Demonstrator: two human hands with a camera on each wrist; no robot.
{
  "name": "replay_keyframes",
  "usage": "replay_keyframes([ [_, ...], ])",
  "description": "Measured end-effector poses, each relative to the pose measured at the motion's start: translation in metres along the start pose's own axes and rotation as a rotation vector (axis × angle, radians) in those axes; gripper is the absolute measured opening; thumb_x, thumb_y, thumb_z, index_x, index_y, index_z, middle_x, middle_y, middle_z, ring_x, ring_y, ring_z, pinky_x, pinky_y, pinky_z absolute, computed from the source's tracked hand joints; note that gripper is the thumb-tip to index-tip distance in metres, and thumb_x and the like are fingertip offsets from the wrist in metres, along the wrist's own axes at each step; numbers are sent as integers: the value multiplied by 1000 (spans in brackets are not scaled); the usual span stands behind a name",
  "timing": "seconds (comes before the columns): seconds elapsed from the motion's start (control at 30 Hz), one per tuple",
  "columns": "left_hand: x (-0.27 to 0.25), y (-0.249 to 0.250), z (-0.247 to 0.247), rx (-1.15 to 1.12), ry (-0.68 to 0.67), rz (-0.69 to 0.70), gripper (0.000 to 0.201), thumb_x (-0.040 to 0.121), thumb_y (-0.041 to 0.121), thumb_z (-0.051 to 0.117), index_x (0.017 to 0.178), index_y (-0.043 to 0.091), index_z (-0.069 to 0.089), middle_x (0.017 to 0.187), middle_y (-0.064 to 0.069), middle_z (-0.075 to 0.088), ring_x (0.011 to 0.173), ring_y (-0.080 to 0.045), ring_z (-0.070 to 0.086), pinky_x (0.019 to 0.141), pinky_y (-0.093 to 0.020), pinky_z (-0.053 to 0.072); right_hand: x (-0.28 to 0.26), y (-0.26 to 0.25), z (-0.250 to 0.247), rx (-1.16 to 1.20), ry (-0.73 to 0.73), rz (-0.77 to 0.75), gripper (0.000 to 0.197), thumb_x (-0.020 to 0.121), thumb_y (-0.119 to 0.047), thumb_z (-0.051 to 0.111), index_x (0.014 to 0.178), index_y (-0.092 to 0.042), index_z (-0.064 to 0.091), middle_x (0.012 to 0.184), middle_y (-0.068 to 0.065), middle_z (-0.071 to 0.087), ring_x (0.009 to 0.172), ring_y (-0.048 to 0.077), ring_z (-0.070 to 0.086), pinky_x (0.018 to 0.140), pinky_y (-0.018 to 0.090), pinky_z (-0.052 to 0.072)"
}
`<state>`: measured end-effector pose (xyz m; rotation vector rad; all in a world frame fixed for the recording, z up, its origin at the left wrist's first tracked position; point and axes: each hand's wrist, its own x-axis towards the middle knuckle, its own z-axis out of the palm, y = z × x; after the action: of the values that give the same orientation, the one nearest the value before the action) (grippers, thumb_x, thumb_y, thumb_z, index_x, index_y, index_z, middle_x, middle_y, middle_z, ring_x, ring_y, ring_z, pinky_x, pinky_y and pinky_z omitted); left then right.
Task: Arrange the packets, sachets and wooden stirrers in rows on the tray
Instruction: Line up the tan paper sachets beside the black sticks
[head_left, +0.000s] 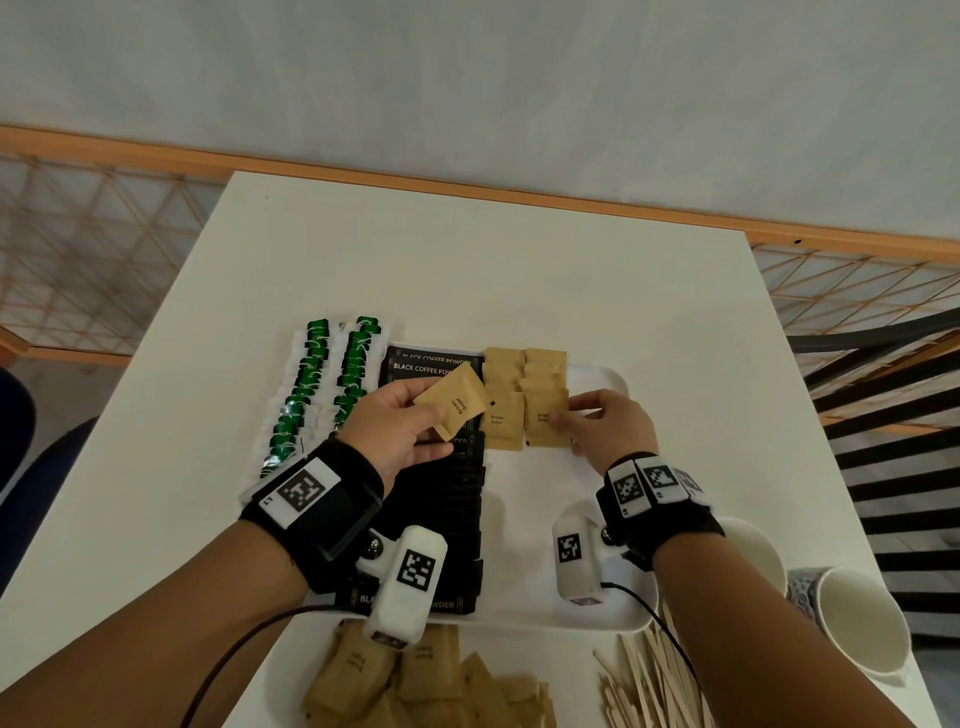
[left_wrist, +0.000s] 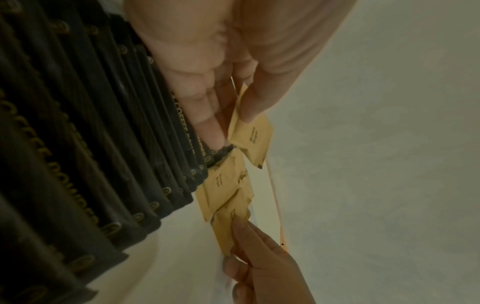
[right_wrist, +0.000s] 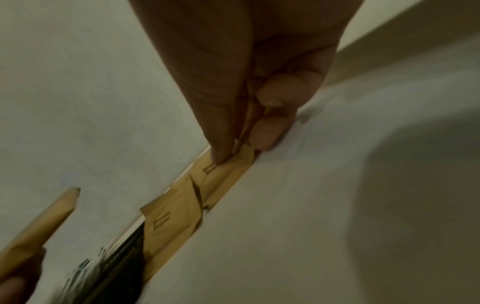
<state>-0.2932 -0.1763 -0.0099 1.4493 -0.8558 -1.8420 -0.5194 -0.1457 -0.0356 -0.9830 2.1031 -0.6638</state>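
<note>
My left hand holds a brown sugar sachet tilted above the row of black coffee packets; the left wrist view shows the thumb pinching that sachet. My right hand pinches the right edge of the nearest sachet in the right-hand brown row, flat on the white tray. The right wrist view shows thumb and fingertips on this sachet. A second brown sachet row lies beside it. Green tea packets form two rows left of the tray.
Loose brown sachets lie in a heap at the table's near edge, with wooden stirrers to their right. White paper cups lie on their sides at the near right. The white table meets a wall behind.
</note>
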Motion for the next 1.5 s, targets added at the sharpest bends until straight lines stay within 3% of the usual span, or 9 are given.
replay_keyframes([
  [0.27,1,-1,3,8,9,-2,30,87,-4,59,105,19,65,106,-11,65,87,-20,65,62,-27,59,1,4,1,14,20,-12,27,79,-41,71,97,-30,55,84,-1,66,72,15,65,54,23,40],
  [0.4,-1,-1,4,12,-1,3,37,82,-8,64,111,16,60,99,-12,66,85,-22,67,66,-29,60,-6,-2,3,142,60,-141,5,84,-34,66,88,-32,63,83,5,68,76,21,65,67,29,51],
  [0.53,-2,1,6,108,-26,21,42,81,-9,65,114,17,59,97,-12,65,84,-22,67,67,-29,60,-20,-24,5,194,-48,-334,7,88,-30,64,92,-35,68,88,-11,68,74,7,58,72,19,49],
  [0.63,-3,2,11,204,-19,78,42,82,-8,65,116,16,59,88,-7,63,79,-19,65,69,-27,58,-31,-36,9,88,-140,-474,16,88,-30,65,102,-33,70,98,-16,63,80,0,56,72,9,43],
  [0.73,-3,2,14,298,-9,157,41,79,-6,67,113,18,63,80,-3,64,74,-17,63,69,-28,55,-36,-40,11,-179,-195,-567,17,88,-29,64,103,-28,73,87,-12,59,86,9,56,80,22,45],
  [0.83,-5,1,16,331,-4,200,34,79,1,70,105,23,65,81,0,70,74,-14,65,73,-28,55,-37,-34,11,-282,-211,-489,15,86,-30,65,97,-23,74,90,-6,62,88,12,58,82,29,47],
  [0.97,-4,2,16,311,46,180,20,87,4,62,94,23,61,88,-5,65,79,-18,63,75,-31,57,-31,-13,6,-85,-175,-243,3,85,-27,67,84,-25,69,83,-10,67,82,8,62,79,24,49],
  [1.23,-10,-6,34,191,-137,-126,15,94,-1,50,91,10,60,96,-11,64,80,-17,62,66,-20,55,-22,-10,16,-29,-175,-72,10,81,-28,72,82,-21,64,79,-1,71,57,7,60,52,14,42],
  [1.5,-9,-12,45,182,-128,-126,17,93,-5,46,93,8,58,102,-18,55,91,-24,54,63,-16,54,-18,-9,22,-101,-125,-70,20,75,-38,72,82,-25,58,81,-5,68,75,13,65,70,28,53],
])
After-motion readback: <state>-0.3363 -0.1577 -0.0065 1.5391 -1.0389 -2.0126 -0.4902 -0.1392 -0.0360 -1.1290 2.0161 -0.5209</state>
